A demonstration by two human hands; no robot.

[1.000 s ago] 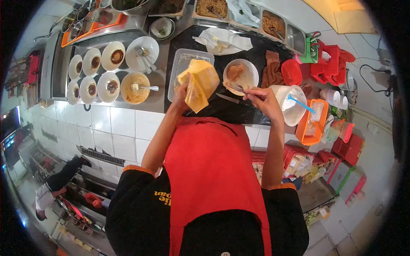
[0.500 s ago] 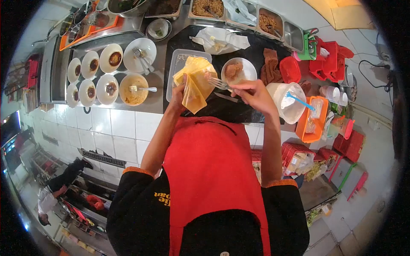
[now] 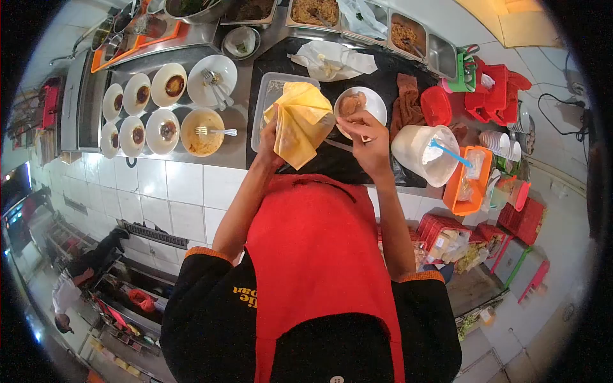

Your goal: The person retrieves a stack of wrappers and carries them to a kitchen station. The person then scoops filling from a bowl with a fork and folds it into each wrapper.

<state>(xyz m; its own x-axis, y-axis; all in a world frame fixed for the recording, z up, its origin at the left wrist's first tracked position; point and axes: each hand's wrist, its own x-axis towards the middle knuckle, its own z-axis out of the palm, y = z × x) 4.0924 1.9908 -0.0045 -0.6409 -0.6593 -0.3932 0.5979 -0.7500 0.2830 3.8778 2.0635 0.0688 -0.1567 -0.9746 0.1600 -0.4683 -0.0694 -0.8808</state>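
Note:
My left hand point(image 3: 269, 143) is closed on a fanned stack of thin yellow dough wrappers point(image 3: 300, 131), held above a clear plastic container point(image 3: 260, 108). At the right edge of the wrappers, my right hand point(image 3: 370, 142) is closed on a fork whose tines are hidden behind the dough. A white bowl point(image 3: 378, 105) with pinkish-brown minced filling point(image 3: 351, 104) stands just beyond my right hand. To the right of that hand is a white tub point(image 3: 412, 150) with a blue-handled utensil point(image 3: 450, 153) in it.
Several white bowls with dark sauce point(image 3: 167, 87) line the left counter, beside a used bowl with a fork point(image 3: 203, 137). Crumpled white paper point(image 3: 332, 60) and a brown cloth point(image 3: 407, 102) lie on the dark worktop. Metal food pans point(image 3: 440, 54) run along the back. Another person point(image 3: 67, 293) is far left.
My right hand has moved left and slightly down to the wrappers, and the fork's tines have gone behind them. The wrappers have spread and shifted a little right.

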